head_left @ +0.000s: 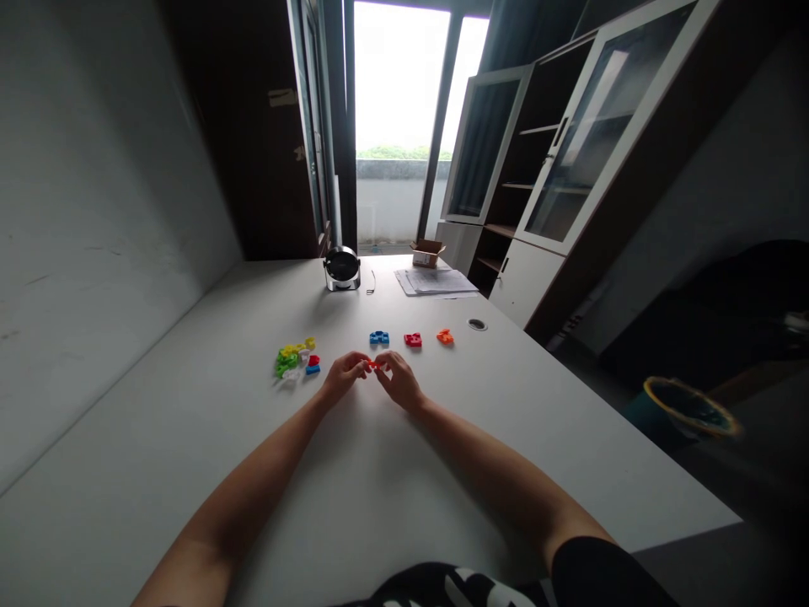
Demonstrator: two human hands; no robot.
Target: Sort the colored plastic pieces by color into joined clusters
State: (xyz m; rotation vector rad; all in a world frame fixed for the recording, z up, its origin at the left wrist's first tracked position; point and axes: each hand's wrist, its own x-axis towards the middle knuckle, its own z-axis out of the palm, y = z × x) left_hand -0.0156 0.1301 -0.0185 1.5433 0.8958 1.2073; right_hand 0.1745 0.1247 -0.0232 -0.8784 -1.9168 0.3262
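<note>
Orange-red piece [375, 364] sits at the centre of my dial, above the table [366, 480]. My left hand [345, 373] pinches it from nine o'clock, my right hand [398, 381] from three, so both seem closed on it. Just off at twelve lies a blue clump [379, 338]; at two, a red clump [413, 340], with an orange clump [446, 337] farther out. Those three look done, each one colour, though I cannot tell whether their parts are joined. At nine, a pile [286, 362] of mixed colours looks not yet dealt with.
</note>
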